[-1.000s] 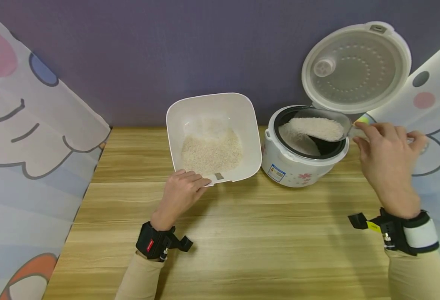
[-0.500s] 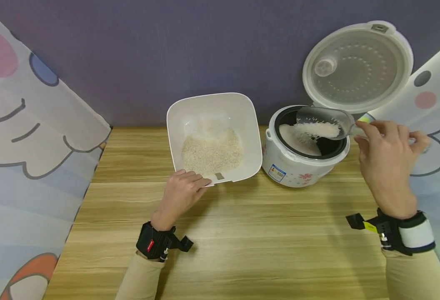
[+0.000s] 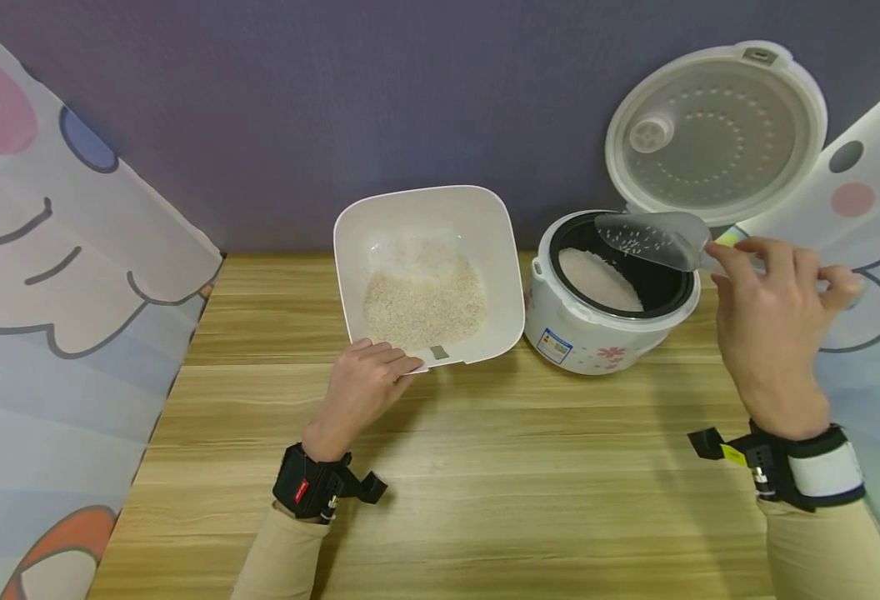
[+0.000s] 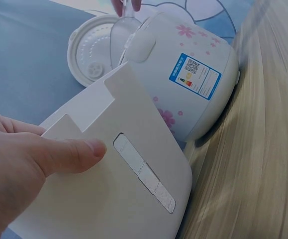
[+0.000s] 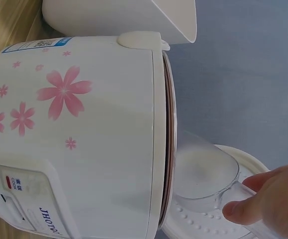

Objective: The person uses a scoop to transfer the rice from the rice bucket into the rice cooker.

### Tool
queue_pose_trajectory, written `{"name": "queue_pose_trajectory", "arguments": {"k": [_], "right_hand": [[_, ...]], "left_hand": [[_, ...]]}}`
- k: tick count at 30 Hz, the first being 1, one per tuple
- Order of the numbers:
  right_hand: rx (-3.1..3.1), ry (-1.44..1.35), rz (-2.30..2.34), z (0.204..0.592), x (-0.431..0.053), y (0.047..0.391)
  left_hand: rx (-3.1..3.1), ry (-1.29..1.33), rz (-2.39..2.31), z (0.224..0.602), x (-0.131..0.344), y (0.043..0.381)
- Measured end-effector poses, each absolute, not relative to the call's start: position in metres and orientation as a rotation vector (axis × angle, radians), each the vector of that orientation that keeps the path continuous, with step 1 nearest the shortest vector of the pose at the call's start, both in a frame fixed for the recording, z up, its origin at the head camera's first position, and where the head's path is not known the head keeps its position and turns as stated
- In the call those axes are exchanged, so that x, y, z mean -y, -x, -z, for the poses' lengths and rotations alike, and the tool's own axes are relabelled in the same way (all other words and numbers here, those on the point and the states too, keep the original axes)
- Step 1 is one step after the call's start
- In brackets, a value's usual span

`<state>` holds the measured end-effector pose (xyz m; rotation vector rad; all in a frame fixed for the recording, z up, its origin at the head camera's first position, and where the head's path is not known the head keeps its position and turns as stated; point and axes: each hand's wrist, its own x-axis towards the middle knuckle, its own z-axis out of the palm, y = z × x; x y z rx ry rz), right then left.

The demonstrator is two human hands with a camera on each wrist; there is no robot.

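Observation:
My right hand grips the handle of a clear plastic scoop, tilted above the open rice cooker. Only scattered grains cling inside the scoop. A mound of white rice lies to the left in the cooker's black inner pot. With my left hand I hold the front rim of a white rice bin, its thumb on the outer wall in the left wrist view. More rice covers the bin's bottom. In the right wrist view, thumb and fingers close round the scoop's handle.
The cooker's lid stands raised behind the pot, near the grey-purple wall. Bin and cooker stand side by side on the wooden table. Cartoon-printed sheets hang at both sides.
The rice in the scoop has slid out into the pot as my right hand tipped it, leaving a few grains. My left hand and the bin have stayed in place.

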<state>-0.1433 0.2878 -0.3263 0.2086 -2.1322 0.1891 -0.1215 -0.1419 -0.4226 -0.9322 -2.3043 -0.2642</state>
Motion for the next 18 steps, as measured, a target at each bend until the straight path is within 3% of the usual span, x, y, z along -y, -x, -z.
{"name": "queue_pose_trajectory", "arguments": {"k": [18], "right_hand": [[2.161,-0.184,-0.284,0.3237,-0.2869,0.1411]], "left_hand": [[2.314,0.925,0.280,0.4240,0.1419,0.1224]]}}
